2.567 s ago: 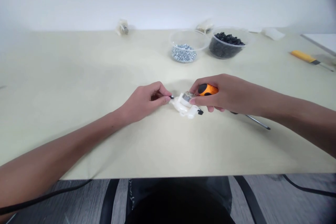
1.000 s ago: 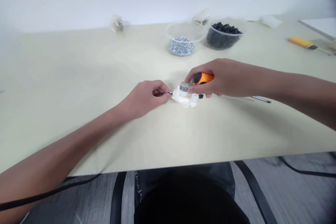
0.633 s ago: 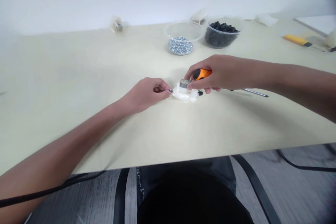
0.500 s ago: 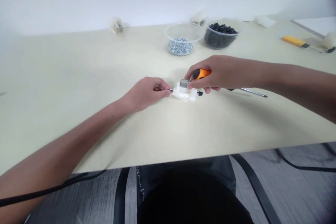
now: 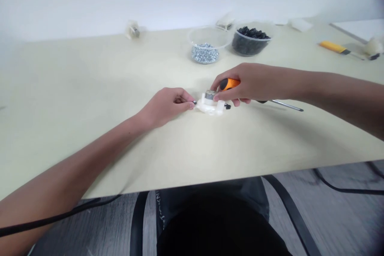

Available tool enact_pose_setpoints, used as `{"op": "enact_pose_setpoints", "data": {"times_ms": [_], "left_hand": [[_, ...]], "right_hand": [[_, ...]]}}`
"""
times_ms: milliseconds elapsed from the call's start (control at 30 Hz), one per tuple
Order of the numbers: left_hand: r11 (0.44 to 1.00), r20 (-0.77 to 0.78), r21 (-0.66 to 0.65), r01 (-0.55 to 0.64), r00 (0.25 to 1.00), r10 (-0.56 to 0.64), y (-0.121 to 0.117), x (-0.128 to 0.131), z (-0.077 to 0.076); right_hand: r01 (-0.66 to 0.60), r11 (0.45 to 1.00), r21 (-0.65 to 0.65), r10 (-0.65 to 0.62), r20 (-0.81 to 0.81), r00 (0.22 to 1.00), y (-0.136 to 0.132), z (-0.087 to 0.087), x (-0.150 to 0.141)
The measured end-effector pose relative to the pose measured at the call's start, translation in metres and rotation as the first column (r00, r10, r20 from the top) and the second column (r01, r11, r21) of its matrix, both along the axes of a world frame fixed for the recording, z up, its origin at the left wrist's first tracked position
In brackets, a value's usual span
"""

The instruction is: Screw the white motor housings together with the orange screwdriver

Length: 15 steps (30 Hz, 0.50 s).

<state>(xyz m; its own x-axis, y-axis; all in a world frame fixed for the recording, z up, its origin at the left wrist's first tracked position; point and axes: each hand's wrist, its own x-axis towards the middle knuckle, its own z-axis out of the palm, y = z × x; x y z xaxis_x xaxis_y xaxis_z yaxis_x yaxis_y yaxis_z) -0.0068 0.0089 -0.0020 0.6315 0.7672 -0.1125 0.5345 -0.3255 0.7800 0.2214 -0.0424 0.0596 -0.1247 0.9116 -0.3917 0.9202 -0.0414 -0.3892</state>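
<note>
A white plastic part with a silvery round motor-like cylinder on top (image 5: 211, 102) rests on the table between my hands. My left hand (image 5: 168, 106) pinches a small black piece (image 5: 195, 103) against the part's left side. Another small black piece (image 5: 227, 106) sticks out on its right. My right hand (image 5: 240, 86) has its thumb and fingers around the metal cylinder. Tucked in that same hand is a screwdriver (image 5: 230, 84) with an orange and black handle, its shaft pointing right. The palm side of the right hand is hidden.
Behind my hands stand a clear tub of small silvery screws (image 5: 205, 53) and a tub of black pieces (image 5: 251, 42). A yellow-handled screwdriver (image 5: 333, 47) lies back right, near another white part (image 5: 373, 48). A similar part (image 5: 132, 30) sits by the wall. The table's front edge faces me.
Both hands keep their hold on the white part and the black piece. The whole view has shifted very slightly; nothing else visibly differs.
</note>
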Motion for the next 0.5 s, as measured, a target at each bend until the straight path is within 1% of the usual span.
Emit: {"op": "enact_pose_setpoints", "data": {"times_ms": [167, 500], "left_hand": [[1.0, -0.031, 0.024, 0.011, 0.999, -0.01, -0.0011, 0.0004, 0.0009], [0.999, 0.028, 0.045, 0.004, 1.0, -0.005, -0.0029, 0.0, -0.0056]], "right_hand": [[0.003, 1.0, -0.011, -0.003, 0.01, 1.0, 0.0035, -0.0026, 0.0006], [-0.001, 1.0, -0.009, 0.001, 0.0, 1.0, 0.0032, -0.0026, 0.0031]]}}
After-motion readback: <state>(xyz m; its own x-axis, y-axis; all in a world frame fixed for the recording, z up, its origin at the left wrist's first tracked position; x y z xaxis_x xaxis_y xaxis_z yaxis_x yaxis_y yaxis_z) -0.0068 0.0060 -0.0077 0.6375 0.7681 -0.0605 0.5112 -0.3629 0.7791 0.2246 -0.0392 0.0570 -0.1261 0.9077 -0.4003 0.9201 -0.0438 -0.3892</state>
